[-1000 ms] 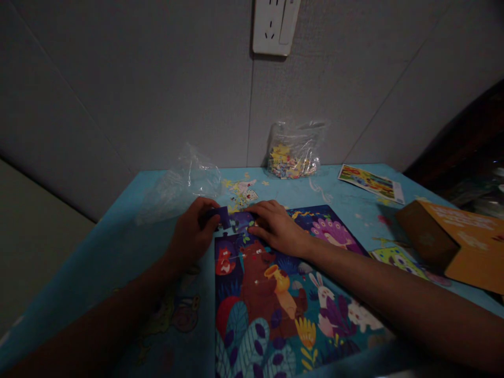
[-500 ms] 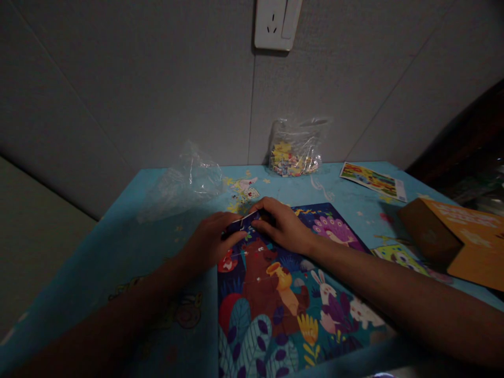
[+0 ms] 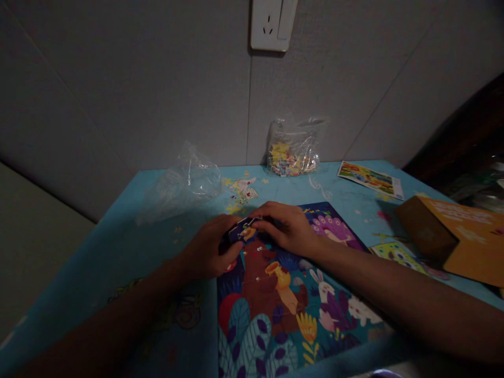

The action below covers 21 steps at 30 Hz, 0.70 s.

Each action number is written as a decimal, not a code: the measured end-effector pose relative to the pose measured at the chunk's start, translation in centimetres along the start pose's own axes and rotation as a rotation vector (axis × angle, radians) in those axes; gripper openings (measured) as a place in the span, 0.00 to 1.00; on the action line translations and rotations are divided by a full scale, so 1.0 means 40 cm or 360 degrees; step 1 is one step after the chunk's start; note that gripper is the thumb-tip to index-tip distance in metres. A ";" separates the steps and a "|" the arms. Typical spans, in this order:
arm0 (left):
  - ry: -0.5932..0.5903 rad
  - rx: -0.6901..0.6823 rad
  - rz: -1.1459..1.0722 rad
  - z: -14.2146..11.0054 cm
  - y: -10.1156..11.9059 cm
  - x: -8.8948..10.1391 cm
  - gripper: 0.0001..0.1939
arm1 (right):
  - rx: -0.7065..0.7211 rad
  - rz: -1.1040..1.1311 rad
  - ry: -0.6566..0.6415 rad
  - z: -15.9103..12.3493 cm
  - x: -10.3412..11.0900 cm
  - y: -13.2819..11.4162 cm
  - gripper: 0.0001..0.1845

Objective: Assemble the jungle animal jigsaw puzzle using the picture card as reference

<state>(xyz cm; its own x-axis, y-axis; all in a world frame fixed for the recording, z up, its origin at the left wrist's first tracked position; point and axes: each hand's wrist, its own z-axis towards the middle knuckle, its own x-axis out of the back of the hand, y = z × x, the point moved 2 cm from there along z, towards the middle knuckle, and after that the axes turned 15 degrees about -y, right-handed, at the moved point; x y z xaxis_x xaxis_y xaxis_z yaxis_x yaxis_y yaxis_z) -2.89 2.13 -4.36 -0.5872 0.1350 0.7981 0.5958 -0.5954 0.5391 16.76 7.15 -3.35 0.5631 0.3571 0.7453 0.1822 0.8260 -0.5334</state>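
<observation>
A jigsaw puzzle (image 3: 271, 315) with a bear, rabbits and a peacock lies on the table in front of me. At its far left corner, some dark blue puzzle pieces (image 3: 244, 231) are tilted up off the surface, their pale cut edges showing. My left hand (image 3: 214, 244) is closed on the left side of these pieces, thumb in front and fingers behind. My right hand (image 3: 285, 226) pinches their right side, its forearm lying across the puzzle. The fingers hide part of the pieces and the puzzle's far edge.
Behind the puzzle, a clear bag of loose pieces (image 3: 293, 157) leans against the wall. A crumpled plastic bag (image 3: 189, 181) lies to its left. On the right are a picture card (image 3: 370, 179) and an orange box (image 3: 472, 241). A socket (image 3: 271, 26) is on the wall.
The raised corner pieces have tipped so that more of their printed face shows. Both hands have shifted slightly while keeping their grip. The view has moved a little.
</observation>
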 end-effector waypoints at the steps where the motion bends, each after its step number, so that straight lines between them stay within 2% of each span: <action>1: -0.0018 -0.0014 -0.0006 0.001 0.001 -0.002 0.11 | 0.0014 -0.0039 -0.0022 0.002 -0.002 -0.004 0.09; 3: -0.0002 0.0042 -0.0011 0.002 -0.003 -0.003 0.09 | -0.0010 -0.0110 -0.0061 0.009 0.009 -0.004 0.12; 6: 0.0101 0.0226 -0.0004 0.002 -0.015 0.006 0.07 | -0.0195 -0.0277 -0.0234 0.024 0.069 0.021 0.23; 7: 0.0137 0.0276 -0.0011 0.000 -0.017 0.010 0.07 | -0.0308 -0.0379 -0.0362 0.027 0.096 0.036 0.25; 9: 0.0176 0.0323 -0.0030 -0.005 -0.016 0.020 0.07 | -0.0560 -0.0622 -0.0752 0.027 0.146 0.071 0.30; 10: 0.0170 0.0309 -0.0035 -0.008 -0.013 0.023 0.06 | -0.0701 -0.0681 -0.0979 0.022 0.165 0.088 0.30; 12: 0.0105 0.0185 -0.0026 -0.012 -0.004 0.024 0.05 | -0.0963 -0.0727 -0.1223 0.013 0.192 0.112 0.31; 14: 0.0022 -0.0015 0.0004 -0.015 0.005 0.021 0.04 | -0.1104 -0.0723 -0.1312 0.008 0.198 0.118 0.31; 17: -0.0017 -0.0223 0.0036 -0.018 0.011 0.016 0.04 | -0.1118 -0.0733 -0.1362 0.011 0.189 0.105 0.30; 21: -0.0002 -0.0160 0.0009 -0.019 0.009 0.019 0.05 | -0.1074 -0.0795 -0.1311 0.016 0.188 0.094 0.28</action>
<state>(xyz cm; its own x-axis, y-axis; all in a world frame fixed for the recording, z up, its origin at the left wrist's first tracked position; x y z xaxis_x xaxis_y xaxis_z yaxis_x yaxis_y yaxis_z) -3.52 1.42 -3.77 -0.5832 0.1325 0.8015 0.5410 -0.6727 0.5048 21.16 13.22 0.52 -0.3379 0.4375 0.8333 0.7644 0.6442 -0.0283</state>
